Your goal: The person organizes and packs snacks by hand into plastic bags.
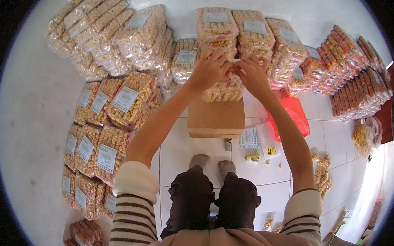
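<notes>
My left hand point(210, 70) and my right hand point(252, 74) are close together ahead of me, fingers closed in a pinch. Between them they grip the gathered clear plastic at the edge of a snack bag point(223, 92). Pale, ring-like snacks show through its lower part, below my wrists. The bag's upper part is hidden by my hands. Beneath it is a brown cardboard box point(216, 118) on the tiled floor. Right behind my fingers stand tall stacks of packed snack bags point(217, 24) with pale labels.
More snack packs point(124, 99) line the left side, with heaps point(139, 34) at the back left. Reddish packs point(338, 57) stand at the right. A red plastic bag point(292, 115), printed label sheets point(248, 138), a lighter-like green item point(252, 157) and loose snacks point(322, 175) lie on the floor.
</notes>
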